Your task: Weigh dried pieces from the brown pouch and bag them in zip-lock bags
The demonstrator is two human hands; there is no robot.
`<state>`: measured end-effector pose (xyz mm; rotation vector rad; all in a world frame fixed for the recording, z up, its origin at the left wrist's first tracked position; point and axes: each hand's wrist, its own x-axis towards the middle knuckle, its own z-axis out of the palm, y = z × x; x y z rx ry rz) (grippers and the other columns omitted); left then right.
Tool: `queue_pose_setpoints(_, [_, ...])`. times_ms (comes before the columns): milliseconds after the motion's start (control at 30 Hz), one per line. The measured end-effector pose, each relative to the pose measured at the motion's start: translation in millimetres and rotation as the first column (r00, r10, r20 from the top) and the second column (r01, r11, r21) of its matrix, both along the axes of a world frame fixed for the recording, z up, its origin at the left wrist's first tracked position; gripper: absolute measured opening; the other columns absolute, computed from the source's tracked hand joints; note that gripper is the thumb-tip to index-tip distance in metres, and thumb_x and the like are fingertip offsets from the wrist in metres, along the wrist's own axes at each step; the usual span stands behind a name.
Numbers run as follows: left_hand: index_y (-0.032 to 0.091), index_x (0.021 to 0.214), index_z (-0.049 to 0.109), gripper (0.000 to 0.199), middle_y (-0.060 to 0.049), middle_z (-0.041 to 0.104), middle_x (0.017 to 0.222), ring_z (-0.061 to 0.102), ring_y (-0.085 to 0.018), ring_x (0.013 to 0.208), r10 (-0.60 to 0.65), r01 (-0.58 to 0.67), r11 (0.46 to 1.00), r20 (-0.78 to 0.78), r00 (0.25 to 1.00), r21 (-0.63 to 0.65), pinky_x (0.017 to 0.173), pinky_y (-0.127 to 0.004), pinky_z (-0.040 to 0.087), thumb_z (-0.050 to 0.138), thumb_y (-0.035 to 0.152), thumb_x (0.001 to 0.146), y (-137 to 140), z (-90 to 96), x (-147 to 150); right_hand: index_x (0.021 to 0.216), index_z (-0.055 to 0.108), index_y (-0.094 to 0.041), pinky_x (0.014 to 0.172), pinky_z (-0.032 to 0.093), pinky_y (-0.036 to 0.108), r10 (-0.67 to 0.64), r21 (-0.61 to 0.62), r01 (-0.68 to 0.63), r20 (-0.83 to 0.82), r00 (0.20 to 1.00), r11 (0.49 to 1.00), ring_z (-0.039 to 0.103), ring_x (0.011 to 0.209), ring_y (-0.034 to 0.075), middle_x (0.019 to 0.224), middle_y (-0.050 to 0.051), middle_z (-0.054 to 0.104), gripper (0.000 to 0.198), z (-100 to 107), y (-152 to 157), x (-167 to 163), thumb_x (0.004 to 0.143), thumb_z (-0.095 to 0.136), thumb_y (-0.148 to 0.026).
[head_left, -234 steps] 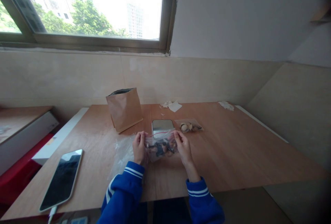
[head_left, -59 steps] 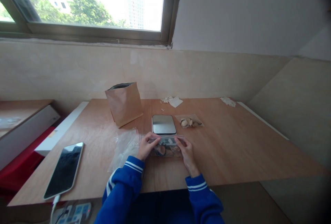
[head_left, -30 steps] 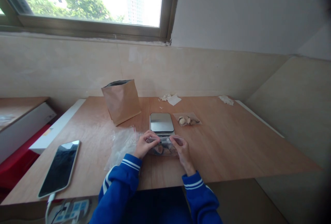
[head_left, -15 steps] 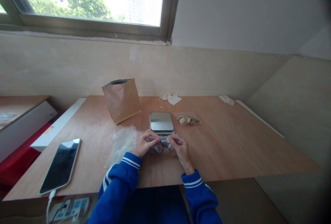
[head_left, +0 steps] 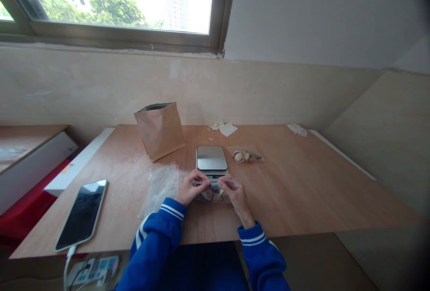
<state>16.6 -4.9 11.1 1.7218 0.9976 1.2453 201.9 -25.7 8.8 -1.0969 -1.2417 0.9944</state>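
Note:
A clear plastic zip bag (head_left: 215, 196) with brownish pieces inside is held just in front of a small digital scale (head_left: 212, 158). My left hand (head_left: 194, 186) pinches the bag's top edge on the left. On the right, the thumb and fingers of my right hand (head_left: 234, 191) are closed on the same edge. The scale's metal plate has nothing on it, and its front is partly hidden by the bag and fingers. Beside the scale lies a second clear bag (head_left: 247, 154) with pale and dark dried pieces. Loose clear plastic bags (head_left: 161, 188) lie left of my left hand.
A brown paper pouch (head_left: 160, 132) stands upright with its top open at the back left. A phone (head_left: 82, 214) with a charging cable lies near the front left edge. White scraps (head_left: 227, 128) sit at the back, crumpled tissue (head_left: 297, 130) further right. Below hangs a power strip (head_left: 97, 269).
The view has shifted slightly. Both hands keep their pinch on the bag's top edge, and their fingertips are a little closer together.

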Motion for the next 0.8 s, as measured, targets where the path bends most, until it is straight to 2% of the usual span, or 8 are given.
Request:
queue_pose_setpoints(100, [0.017,0.078,0.07,0.026,-0.006,0.065,0.079,0.058,-0.016,0.077,-0.021,0.021,1.0,-0.037,0.999,0.009,0.07,-0.028,0.045,0.067,0.042,0.081,-2.1,2.2,1.4,0.075,0.073,-0.022,0.066,0.052,0.03,0.035,0.028,-0.037,0.052,0.998,0.999,0.063,0.07,0.018,0.075,0.004,0.069,0.02,1.7,-0.8,-2.5,0.072,0.074,-0.042])
queue_pose_setpoints(433, [0.017,0.077,0.072,0.025,-0.006,0.067,0.076,0.059,-0.016,0.072,-0.024,0.024,1.0,-0.025,0.999,-0.008,0.066,-0.028,0.044,0.068,0.042,0.08,-4.9,7.9,3.3,0.075,0.077,-0.023,0.062,0.048,0.029,0.006,0.125,-0.025,0.15,0.989,0.992,0.057,0.065,0.016,0.067,0.001,0.061,0.017,-2.7,-0.5,1.2,0.076,0.071,-0.039])
queue_pose_setpoints(800, [0.017,0.078,0.071,0.025,-0.005,0.067,0.074,0.057,-0.015,0.069,-0.023,0.023,1.0,-0.048,0.999,0.002,0.062,-0.026,0.042,0.067,0.042,0.081,-4.5,5.7,4.1,0.077,0.077,-0.023,0.06,0.046,0.028,0.005,0.139,-0.033,0.194,0.981,0.99,0.056,0.064,0.016,0.067,0.001,0.059,0.013,-5.7,-0.1,2.6,0.077,0.072,-0.035])
